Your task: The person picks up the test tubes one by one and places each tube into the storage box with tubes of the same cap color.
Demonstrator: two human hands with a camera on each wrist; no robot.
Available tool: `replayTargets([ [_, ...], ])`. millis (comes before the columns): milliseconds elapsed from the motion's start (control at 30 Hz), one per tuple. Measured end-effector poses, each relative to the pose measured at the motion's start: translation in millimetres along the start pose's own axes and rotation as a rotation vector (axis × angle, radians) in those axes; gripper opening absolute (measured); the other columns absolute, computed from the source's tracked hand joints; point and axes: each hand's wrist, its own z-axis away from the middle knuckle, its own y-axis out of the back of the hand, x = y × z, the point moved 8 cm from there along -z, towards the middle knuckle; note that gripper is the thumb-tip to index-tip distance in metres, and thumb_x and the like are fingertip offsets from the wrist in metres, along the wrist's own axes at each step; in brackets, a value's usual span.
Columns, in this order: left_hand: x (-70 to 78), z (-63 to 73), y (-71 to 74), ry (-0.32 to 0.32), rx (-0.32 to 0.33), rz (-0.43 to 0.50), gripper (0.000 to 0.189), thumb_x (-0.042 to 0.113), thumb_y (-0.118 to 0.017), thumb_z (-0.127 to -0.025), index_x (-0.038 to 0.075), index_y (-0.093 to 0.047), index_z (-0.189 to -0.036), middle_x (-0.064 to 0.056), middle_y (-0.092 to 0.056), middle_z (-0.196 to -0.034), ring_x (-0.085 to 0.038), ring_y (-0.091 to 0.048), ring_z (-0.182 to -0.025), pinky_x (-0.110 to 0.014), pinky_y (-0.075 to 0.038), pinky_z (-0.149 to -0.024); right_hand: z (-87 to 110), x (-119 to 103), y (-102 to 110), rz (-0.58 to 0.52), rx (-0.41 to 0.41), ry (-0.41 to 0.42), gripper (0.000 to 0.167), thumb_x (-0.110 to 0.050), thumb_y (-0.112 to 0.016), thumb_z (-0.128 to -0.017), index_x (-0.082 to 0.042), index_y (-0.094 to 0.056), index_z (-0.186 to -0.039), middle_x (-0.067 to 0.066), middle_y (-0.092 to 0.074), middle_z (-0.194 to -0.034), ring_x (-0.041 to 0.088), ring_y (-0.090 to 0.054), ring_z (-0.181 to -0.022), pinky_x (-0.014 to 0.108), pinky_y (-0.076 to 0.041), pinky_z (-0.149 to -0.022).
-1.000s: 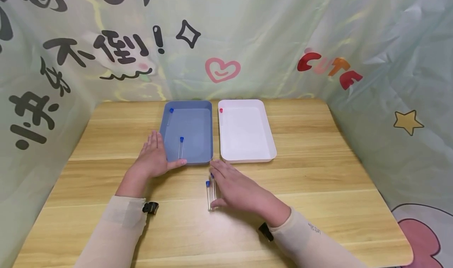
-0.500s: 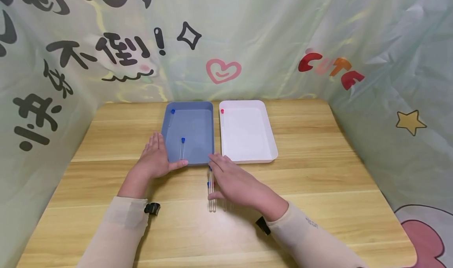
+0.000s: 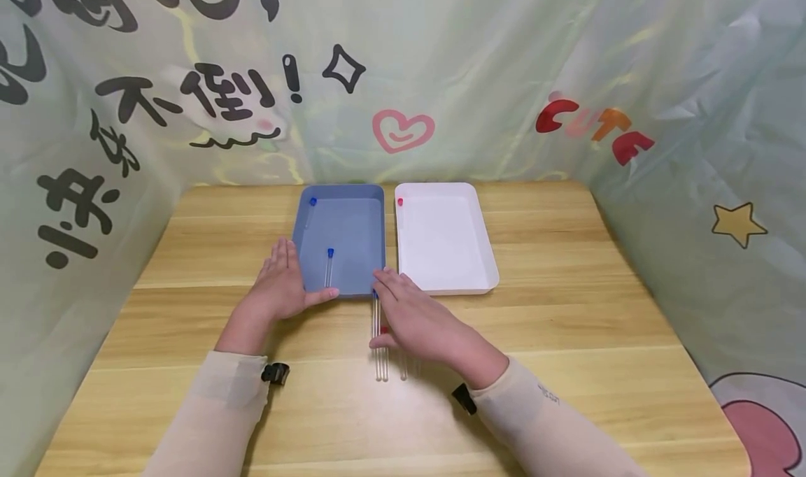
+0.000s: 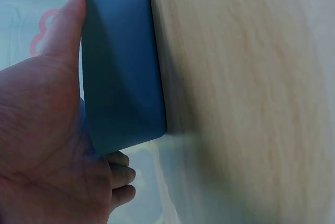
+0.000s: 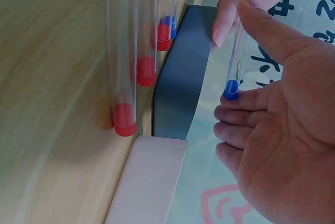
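Lettered backdrop [image 3: 208,96]: dark characters on pale sheeting at the left and far left of the scene.
Left hand [image 3: 277,286]: set against the near left corner of the blue tray, fingers extended along its left side and thumb laid along its near rim; touching, not grasping.
Blue tray [image 3: 349,243]: on the table, left of the white tray, a narrow gap between them.
Far blue-capped tube [image 3: 309,215]: inside the blue tray, towards its far left corner.
Near blue-capped tube [image 3: 329,267]: inside the blue tray, by its near edge, cap pointing far.
Held blue-capped tube [image 5: 236,57]: raised above the table, lengthwise between thumb and forefinger; cap at its far end, near the blue tray's near right corner.
Right hand [image 3: 422,317]: pinching the held blue-capped tube, thumb at the near end, the other fingers extended.
Loose tubes [image 5: 122,51]: a row on the table below the right hand, caps pointing far; one blue cap leftmost, three red to its right.
White tray [image 3: 448,243]: to the right, its near left corner beside the right hand.
Red cap [image 3: 399,202]: in the white tray's far left corner.
Wooden table [image 3: 554,323]: extending right of both trays.
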Motion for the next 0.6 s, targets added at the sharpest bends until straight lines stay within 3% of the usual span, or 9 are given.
replayTargets([
  [600,1.8,1.1,0.7,-0.003,-0.003,-0.004,0.139,0.08,-0.06,-0.096,-0.018,0.012,-0.163,-0.04,0.018,-0.173,-0.058,0.008,-0.165,-0.068,-0.004,-0.137,-15.8,7,1,-0.01,0.025,0.015,0.099,-0.055,-0.073,-0.1,0.005,-0.032,-0.167,0.018,-0.022,-0.182,0.034,-0.017,-0.172,0.045,-0.015,-0.142],
])
